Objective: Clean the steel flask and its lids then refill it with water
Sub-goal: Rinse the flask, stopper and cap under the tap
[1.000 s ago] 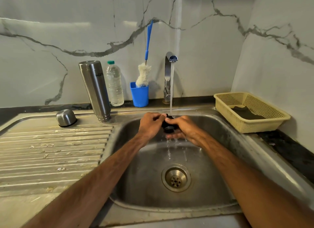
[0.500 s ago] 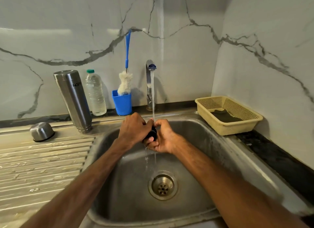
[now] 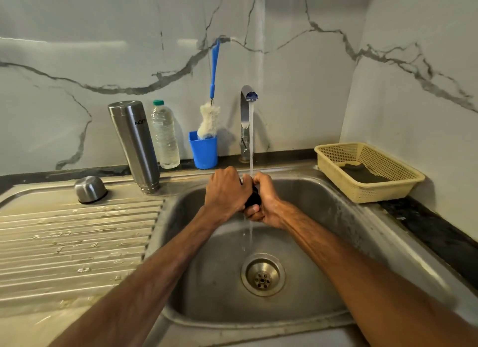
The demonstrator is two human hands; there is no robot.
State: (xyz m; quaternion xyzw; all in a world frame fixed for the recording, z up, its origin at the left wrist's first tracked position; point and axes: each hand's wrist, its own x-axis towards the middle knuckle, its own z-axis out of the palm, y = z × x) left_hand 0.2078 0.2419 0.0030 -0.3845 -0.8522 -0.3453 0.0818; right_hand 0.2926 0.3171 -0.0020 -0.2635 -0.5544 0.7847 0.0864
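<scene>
Left hand and right hand together over sink, fingers of both curled tight round black lid, under running tap stream. Steel flask mouth down on drainboard, steel cap to its left.

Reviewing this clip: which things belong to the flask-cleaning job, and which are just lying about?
In the job: steel flask, steel cap on the drainboard, black lid gripped by left hand and right hand under the running tap, probably the bottle brush.

Lying about: plastic water bottle, blue cup, yellow basket, dark cloth in it.
</scene>
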